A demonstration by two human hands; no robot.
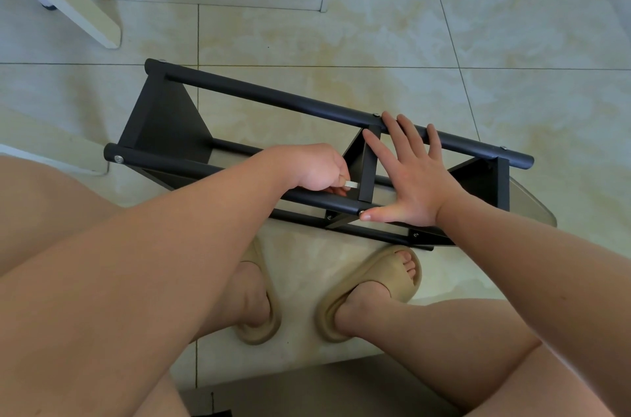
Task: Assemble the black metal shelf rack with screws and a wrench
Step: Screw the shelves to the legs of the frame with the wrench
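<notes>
on glossy tile, left hand (314, 165) pinches a flat silvery wrench (351, 184); right hand (409, 177) splayed open on matte tubular rack (273, 98).

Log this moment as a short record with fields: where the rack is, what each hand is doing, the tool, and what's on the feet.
rack: black metal shelf rack lying on its side on the tiled floor
left hand: left hand closed around a small silvery wrench beside the middle shelf panel
right hand: right hand open, fingers spread, pressed on the rack's tubes
screw: one screw head at the right thumb tip
feet: beige slippers
</notes>
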